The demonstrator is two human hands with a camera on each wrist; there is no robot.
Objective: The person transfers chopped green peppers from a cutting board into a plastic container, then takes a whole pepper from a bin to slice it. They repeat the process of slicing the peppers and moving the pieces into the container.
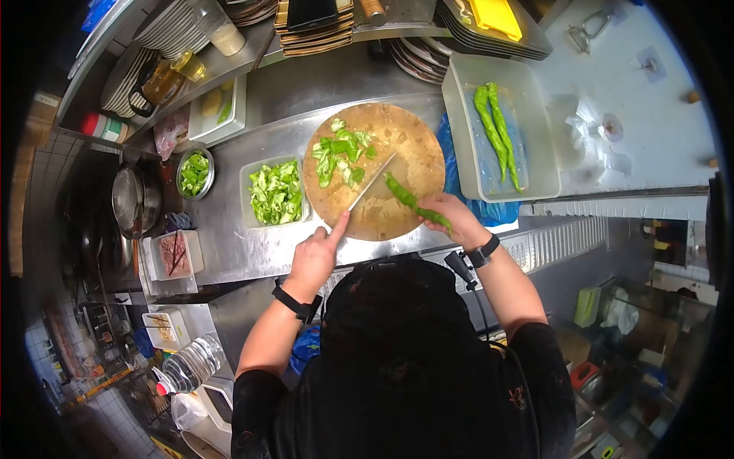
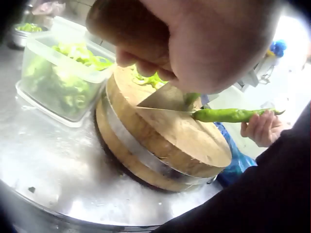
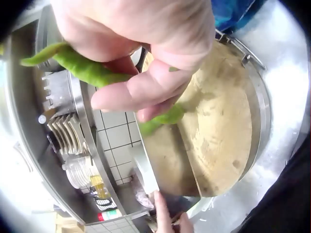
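My left hand (image 1: 313,256) grips the brown wooden handle (image 2: 129,31) of a kitchen knife (image 1: 372,181), index finger stretched along the blade. The blade lies over a round wooden chopping board (image 1: 375,222), its edge close to one end of a long green pepper (image 2: 228,115). That pepper is held near its other end by my right hand (image 1: 455,218), thumb and fingers pinching it above the board's right side. Cut green pepper pieces (image 1: 329,164) lie on the board's left part, left of the blade. In the right wrist view, fingers hide the pepper's middle.
Left of the board stands a plastic tub (image 1: 245,208) heaped with cut pepper, then a metal bowl (image 1: 181,183) of greens. A large bin (image 1: 461,145) with two whole peppers (image 1: 493,134) stands at right. Stacked plates (image 1: 167,27) fill the shelf behind.
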